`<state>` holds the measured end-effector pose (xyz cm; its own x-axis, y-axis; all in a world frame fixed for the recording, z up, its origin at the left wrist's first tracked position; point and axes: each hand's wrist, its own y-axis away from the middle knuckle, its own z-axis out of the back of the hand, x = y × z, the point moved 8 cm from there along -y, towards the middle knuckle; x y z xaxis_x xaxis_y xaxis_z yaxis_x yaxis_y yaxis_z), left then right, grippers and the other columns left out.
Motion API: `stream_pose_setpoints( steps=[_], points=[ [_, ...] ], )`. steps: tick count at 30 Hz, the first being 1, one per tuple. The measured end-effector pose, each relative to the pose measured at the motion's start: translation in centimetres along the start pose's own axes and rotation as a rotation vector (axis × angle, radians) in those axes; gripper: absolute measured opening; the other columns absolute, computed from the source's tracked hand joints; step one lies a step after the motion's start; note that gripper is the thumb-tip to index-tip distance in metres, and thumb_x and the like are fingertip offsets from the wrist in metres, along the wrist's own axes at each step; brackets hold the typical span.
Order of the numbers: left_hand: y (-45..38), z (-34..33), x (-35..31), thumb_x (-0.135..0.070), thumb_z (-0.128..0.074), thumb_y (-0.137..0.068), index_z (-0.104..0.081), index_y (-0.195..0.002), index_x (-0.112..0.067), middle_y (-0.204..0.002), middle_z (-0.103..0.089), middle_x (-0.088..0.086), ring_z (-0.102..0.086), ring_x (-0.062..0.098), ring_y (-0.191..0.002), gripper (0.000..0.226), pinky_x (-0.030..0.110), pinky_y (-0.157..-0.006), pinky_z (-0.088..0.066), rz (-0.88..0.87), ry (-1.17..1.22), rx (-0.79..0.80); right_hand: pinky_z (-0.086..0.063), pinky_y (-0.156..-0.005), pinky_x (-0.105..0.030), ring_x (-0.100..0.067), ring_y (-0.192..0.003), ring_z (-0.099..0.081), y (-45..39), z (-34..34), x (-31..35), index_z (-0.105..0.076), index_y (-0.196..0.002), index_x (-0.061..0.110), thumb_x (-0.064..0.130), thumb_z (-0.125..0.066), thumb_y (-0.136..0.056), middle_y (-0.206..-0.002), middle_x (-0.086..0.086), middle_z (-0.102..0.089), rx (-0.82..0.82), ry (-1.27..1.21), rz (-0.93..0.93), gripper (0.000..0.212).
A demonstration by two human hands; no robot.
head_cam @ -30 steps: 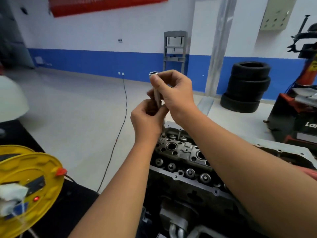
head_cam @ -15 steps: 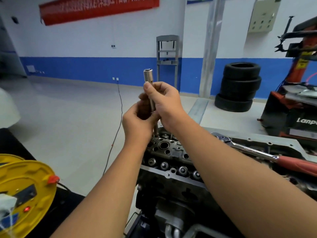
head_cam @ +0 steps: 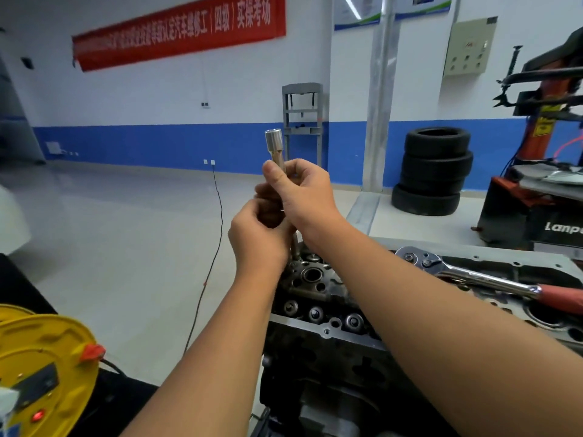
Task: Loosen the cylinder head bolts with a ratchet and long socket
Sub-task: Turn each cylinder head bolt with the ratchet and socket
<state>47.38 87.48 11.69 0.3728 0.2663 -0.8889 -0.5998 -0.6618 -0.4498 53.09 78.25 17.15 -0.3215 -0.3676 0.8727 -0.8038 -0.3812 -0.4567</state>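
A long silver socket [head_cam: 275, 149] stands upright above the cylinder head [head_cam: 315, 279], its lower end going down toward the head's far end. My right hand [head_cam: 304, 193] pinches its shaft high up, between thumb and fingers. Just below, my left hand [head_cam: 258, 234] curls around the lower part of the shaft. Its grip hides that part. A ratchet [head_cam: 467, 272] with a red handle lies across the engine at the right, held by neither hand. Several bolts [head_cam: 315, 313] sit in a row along the head's near edge.
A yellow cable reel [head_cam: 44, 367] stands at the lower left, with a black cord [head_cam: 208, 269] across the floor. Stacked tyres [head_cam: 435, 171] stand by the blue-banded wall. A red tyre machine [head_cam: 542, 171] stands at the right.
The view has tilted up and shifted, bringing the ratchet into sight. My right hand has slid down the socket, so more of its top shows above my fingers.
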Motion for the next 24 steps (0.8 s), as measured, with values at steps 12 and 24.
stream_pose_setpoints(
  steps=[12, 24],
  points=[
    [0.0, -0.5, -0.8, -0.009, -0.068, -0.093, -0.076, -0.110, -0.019, -0.087, -0.076, -0.005, -0.072, 0.010, -0.078, 0.021, 0.031, -0.069, -0.057, -0.122, -0.210, -0.013, -0.064, -0.073, -0.043, -0.027, -0.080, -0.076, 0.1, -0.4, 0.3, -0.065, -0.095, 0.010, 0.029, -0.070, -0.100, -0.089, -0.016, -0.078, 0.025, 0.092, 0.026, 0.020],
    [0.0, 0.0, -0.5, -0.018, -0.075, -0.089, -0.075, -0.091, -0.027, -0.079, -0.077, -0.006, -0.075, 0.018, -0.072, 0.009, 0.043, -0.069, -0.062, -0.095, -0.063, -0.011, -0.064, -0.076, -0.037, -0.020, -0.082, -0.076, -0.2, -0.8, -0.3, -0.066, -0.101, 0.013, 0.029, -0.071, -0.099, -0.093, -0.011, -0.079, 0.079, 0.017, -0.025, 0.017]
  ],
)
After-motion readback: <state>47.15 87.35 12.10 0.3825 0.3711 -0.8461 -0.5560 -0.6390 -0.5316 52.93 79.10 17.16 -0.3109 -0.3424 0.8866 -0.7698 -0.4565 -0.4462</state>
